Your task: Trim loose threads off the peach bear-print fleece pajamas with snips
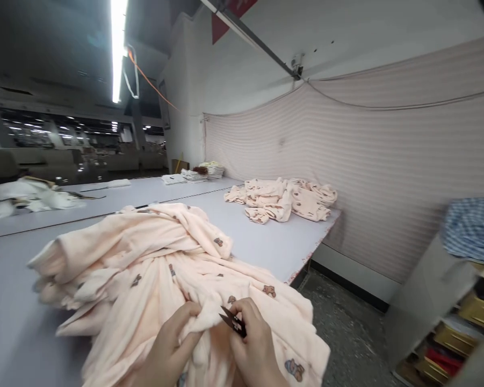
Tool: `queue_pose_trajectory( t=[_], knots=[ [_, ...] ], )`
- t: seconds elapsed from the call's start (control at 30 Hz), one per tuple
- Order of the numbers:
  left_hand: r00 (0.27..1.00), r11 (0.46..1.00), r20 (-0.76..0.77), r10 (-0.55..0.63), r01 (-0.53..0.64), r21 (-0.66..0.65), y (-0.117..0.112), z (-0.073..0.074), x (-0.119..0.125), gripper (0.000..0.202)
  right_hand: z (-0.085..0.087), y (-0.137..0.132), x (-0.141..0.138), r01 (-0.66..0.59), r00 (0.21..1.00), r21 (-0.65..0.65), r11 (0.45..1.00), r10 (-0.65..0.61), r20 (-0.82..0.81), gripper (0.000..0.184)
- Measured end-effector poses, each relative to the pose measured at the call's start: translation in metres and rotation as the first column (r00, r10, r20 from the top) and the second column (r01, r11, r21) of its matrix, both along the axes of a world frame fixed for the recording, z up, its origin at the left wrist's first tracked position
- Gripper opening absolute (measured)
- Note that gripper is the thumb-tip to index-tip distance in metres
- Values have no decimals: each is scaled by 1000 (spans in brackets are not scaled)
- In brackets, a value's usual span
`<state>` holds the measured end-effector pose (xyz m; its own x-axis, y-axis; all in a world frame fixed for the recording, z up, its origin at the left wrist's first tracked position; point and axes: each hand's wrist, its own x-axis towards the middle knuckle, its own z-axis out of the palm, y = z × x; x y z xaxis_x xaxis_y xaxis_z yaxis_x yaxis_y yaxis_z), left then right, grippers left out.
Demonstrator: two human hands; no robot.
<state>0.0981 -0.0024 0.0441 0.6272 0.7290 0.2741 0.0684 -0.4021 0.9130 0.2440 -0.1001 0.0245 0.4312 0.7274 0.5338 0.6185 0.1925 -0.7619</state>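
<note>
A peach fleece garment [145, 263] printed with small bears lies bunched on the grey table [274, 242] in front of me. My left hand [169, 344] is closed, pinching a fold of this fleece near the bottom of the view. My right hand [253, 349] is closed around small black thread snips [231, 321], whose blades point left at the pinched fold. The two hands are almost touching.
A second heap of the same peach fleece [282, 200] sits at the table's far right corner. Folded white stacks [201, 173] lie further back. White cloth [20, 196] lies on the left. A shelf with boxes [463, 317] stands right, under blue checked fabric [473, 228]. A striped curtain [387, 161] covers the wall.
</note>
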Motion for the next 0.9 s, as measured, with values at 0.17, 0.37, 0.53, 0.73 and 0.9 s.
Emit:
queue_pose_trajectory(
  t=[0.17, 0.37, 0.53, 0.73, 0.9],
  knots=[
    [999, 1000, 45, 4, -3, -17, -4, -3, -10, 10, 8, -10, 11, -187, 980, -123, 975, 193, 40, 21],
    [996, 995, 80, -37, 44, -94, -5, 1, -9, 11, 15, -4, 5, -120, 976, -119, 986, 139, 170, 21],
    [989, 990, 140, 58, -39, -133, -10, 5, -9, 10, 3, -5, 6, -89, 993, -115, 989, 97, 66, 20],
    [995, 967, -54, -82, 66, -245, 2, 9, -15, 21, -13, 10, 7, 84, 982, -78, 993, -70, 174, 27],
    [991, 819, 60, -115, 129, -559, 12, 15, -26, 32, 3, 25, 4, 73, 993, -236, 969, -49, 105, 9]
  ],
)
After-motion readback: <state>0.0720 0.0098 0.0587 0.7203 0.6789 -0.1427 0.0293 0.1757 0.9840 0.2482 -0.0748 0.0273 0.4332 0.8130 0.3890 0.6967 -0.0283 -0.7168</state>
